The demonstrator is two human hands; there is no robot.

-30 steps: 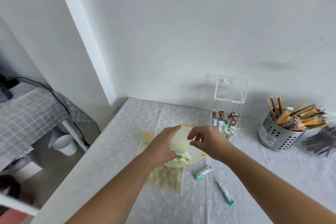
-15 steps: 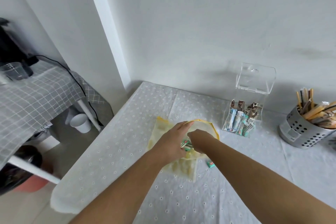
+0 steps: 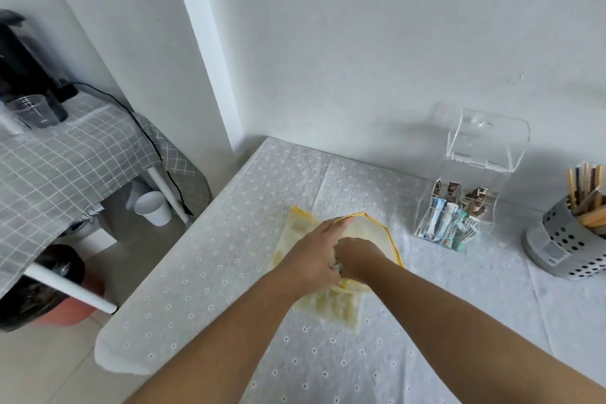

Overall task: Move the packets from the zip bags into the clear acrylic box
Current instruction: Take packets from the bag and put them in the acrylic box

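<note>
A yellow-rimmed zip bag (image 3: 373, 229) lies on the white table, its mouth held wide. My left hand (image 3: 314, 256) grips the bag's near rim. My right hand (image 3: 355, 259) reaches down inside the bag, fingers closed around green packets (image 3: 338, 267) that barely show. A second pale yellow zip bag (image 3: 334, 305) lies flat underneath. The clear acrylic box (image 3: 459, 207) stands at the back right with its lid tipped up; several packets stand and lie in it.
A perforated metal holder (image 3: 564, 249) with wooden sticks stands at the far right. The table's left edge (image 3: 157, 282) drops to the floor, where a white cup (image 3: 152, 207) and a bin (image 3: 49, 289) stand. A checked-cloth side table (image 3: 59, 154) is at left.
My right hand went from the bag's rim down into the bag and closed on packets. The view swung left, and my arm hides the loose packets on the table.
</note>
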